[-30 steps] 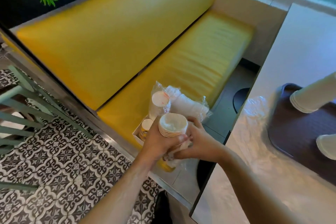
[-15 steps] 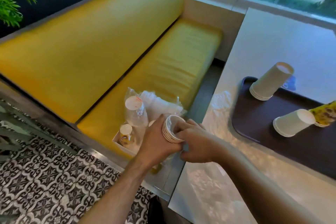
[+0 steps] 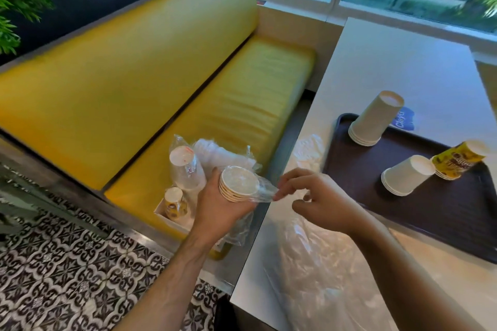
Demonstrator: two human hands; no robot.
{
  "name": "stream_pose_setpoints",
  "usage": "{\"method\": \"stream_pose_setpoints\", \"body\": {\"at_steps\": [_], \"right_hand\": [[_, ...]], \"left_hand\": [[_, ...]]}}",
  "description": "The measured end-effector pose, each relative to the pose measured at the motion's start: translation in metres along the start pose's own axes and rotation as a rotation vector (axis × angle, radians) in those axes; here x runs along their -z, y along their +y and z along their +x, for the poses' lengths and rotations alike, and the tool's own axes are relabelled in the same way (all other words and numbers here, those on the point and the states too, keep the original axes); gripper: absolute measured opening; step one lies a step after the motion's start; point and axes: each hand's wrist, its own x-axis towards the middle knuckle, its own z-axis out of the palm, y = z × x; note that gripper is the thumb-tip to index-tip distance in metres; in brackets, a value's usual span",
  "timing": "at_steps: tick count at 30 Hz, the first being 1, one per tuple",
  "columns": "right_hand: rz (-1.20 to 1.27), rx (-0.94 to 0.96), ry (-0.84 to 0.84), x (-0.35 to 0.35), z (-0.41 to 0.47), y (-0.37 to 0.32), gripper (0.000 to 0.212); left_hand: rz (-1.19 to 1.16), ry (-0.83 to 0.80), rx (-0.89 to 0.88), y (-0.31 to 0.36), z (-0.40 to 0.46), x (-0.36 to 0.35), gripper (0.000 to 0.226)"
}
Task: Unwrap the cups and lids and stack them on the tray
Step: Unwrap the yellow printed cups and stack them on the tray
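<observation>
On the brown tray [image 3: 457, 212] stand three upside-down stacks of cups: two white ones [image 3: 373, 118] [image 3: 407, 174] and a yellow printed one [image 3: 461, 160]. A white box [image 3: 172, 216] on the yellow bench [image 3: 242, 105] contains wrapped cups and lids. The left hand [image 3: 219, 209] grips a wrapped cup stack [image 3: 238, 183] above the bench edge. The right hand [image 3: 320, 197], fingers half curled, pinches the plastic wrap [image 3: 265, 192] at the stack's end.
</observation>
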Motion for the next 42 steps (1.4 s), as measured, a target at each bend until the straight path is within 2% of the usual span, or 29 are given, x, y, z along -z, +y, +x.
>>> {"method": "stream_pose_setpoints", "body": {"at_steps": [2,4,6,7,9,11,13,20,23,26,28,30,32,35,38,42], "right_hand": [[0.196,-0.105,0.046,0.003,-0.002,0.004,0.042],[0.394,-0.232,0.174,0.007,0.000,0.004,0.039],[0.340,-0.206,0.289,0.013,0.005,-0.001,0.030],[0.273,-0.147,0.285,0.015,0.008,-0.006,0.023],[0.125,-0.030,0.162,0.019,0.012,-0.016,0.017],[-0.064,0.027,0.024,0.020,0.017,-0.020,0.030],[-0.165,0.058,0.000,0.021,0.020,-0.023,0.030],[-0.034,-0.015,0.166,0.041,0.017,-0.027,0.010],[0.101,-0.111,0.269,0.044,0.018,-0.025,0.015],[0.055,-0.077,0.332,0.048,0.017,-0.025,0.022],[0.050,-0.004,0.242,0.056,0.012,-0.028,0.037],[-0.024,0.076,0.068,0.061,0.005,-0.032,0.055],[-0.191,0.174,-0.057,0.059,0.007,-0.030,0.059],[-0.325,0.211,-0.026,0.047,0.016,-0.025,0.039],[-0.283,0.223,0.068,0.051,0.020,-0.031,0.009],[-0.277,0.198,0.104,0.059,0.029,-0.040,0.014]], "left_hand": [[-0.018,0.001,-0.011,0.003,-0.001,-0.003,0.065],[-0.019,-0.004,-0.032,0.005,-0.003,-0.006,0.067],[0.005,-0.022,-0.073,0.010,-0.006,-0.010,0.068],[0.022,-0.040,-0.088,0.012,-0.008,-0.012,0.069],[0.044,-0.092,-0.110,0.018,-0.011,-0.015,0.071],[0.026,-0.135,-0.131,0.024,-0.014,-0.016,0.072],[0.030,-0.169,-0.162,0.028,-0.015,-0.016,0.074],[0.055,-0.239,-0.220,0.033,-0.022,-0.016,0.074],[0.059,-0.259,-0.242,0.035,-0.024,-0.018,0.075],[0.055,-0.254,-0.244,0.035,-0.024,-0.019,0.074],[0.044,-0.246,-0.241,0.033,-0.023,-0.020,0.073],[0.025,-0.245,-0.228,0.033,-0.022,-0.021,0.073],[0.014,-0.248,-0.218,0.035,-0.022,-0.022,0.074],[0.007,-0.273,-0.203,0.037,-0.021,-0.025,0.076],[0.031,-0.299,-0.209,0.037,-0.022,-0.027,0.076],[0.060,-0.314,-0.205,0.035,-0.024,-0.031,0.069]]}}
